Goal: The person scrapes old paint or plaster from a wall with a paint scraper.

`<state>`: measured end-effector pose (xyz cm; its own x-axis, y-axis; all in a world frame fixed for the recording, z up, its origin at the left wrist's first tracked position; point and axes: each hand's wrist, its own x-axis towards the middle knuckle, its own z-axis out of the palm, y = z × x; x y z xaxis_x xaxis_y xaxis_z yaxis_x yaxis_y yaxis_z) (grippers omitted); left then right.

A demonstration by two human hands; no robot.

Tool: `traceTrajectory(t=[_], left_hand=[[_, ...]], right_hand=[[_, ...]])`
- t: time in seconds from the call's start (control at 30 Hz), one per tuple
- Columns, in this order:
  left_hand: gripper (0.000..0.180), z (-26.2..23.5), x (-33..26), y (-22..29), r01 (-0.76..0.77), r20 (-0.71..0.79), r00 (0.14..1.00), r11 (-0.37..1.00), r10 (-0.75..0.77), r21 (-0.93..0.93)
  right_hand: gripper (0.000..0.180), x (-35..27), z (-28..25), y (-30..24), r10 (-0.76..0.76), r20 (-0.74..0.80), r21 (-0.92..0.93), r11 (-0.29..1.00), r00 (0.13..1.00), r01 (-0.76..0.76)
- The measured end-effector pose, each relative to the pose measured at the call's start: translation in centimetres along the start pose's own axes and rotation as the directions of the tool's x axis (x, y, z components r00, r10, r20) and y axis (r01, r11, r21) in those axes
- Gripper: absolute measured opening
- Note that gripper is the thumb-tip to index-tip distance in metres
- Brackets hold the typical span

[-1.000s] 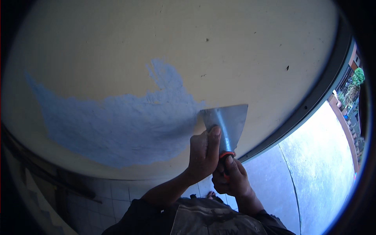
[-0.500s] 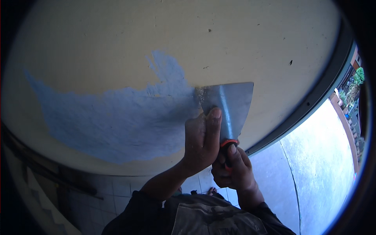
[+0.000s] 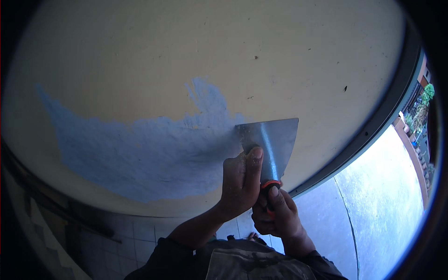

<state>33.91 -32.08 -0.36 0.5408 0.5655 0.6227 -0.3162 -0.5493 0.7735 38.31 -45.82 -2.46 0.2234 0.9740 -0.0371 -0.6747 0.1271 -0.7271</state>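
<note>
My right hand (image 3: 283, 213) is wrapped round the red-and-black handle (image 3: 270, 186) of a wide scraper. Its thumb lies along the handle just below the blade. The scraper's metal blade (image 3: 280, 144) points up against a cream-coloured wall surface (image 3: 298, 79). My left hand (image 3: 239, 182) grips the blade's left side, thumb flat on the metal face; its other fingers are mostly hidden. Left of the blade spreads a ragged bluish-grey patch (image 3: 140, 149) with flaky edges. The blade's upper left corner meets the right end of this patch.
A dark curved edge strip (image 3: 368, 133) bounds the surface on the right. Beyond it lies pale, brightly lit floor (image 3: 387, 186) with a crack line. Green plants (image 3: 427, 95) stand far right. At lower left are a dark bar (image 3: 88, 219) and floor tiles (image 3: 142, 233).
The wall and both hands appear lower in the picture. Against the wall marks, the scraper has shifted slightly left. Fewer pale crumbs show on the blade's left edge.
</note>
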Motion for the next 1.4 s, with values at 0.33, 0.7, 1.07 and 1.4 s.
traceTrajectory(t=[0.33,0.7,1.07,1.4], left_hand=[[0.043,0.5,-0.3,-0.1,0.003,-0.026,1.000,0.989,-0.007,-0.150],[0.044,-0.8,1.8,2.5,-0.037,-0.038,0.999,0.993,0.033,-0.109],[0.044,-1.1,2.3,3.5,-0.054,-0.075,0.996,0.994,0.047,-0.096],[0.042,-1.6,2.6,4.1,-0.039,-0.037,0.999,0.986,0.033,-0.160]], right_hand=[[0.038,0.5,0.1,-1.0,-0.016,0.058,-0.037,0.999,0.998,0.018],[0.039,0.5,2.0,-2.0,-0.027,0.063,-0.047,0.998,0.998,0.030],[0.038,1.0,3.5,-3.2,-0.061,0.066,-0.109,0.992,0.996,0.068],[0.040,0.8,4.1,-3.2,-0.062,0.068,-0.104,0.992,0.996,0.068]])
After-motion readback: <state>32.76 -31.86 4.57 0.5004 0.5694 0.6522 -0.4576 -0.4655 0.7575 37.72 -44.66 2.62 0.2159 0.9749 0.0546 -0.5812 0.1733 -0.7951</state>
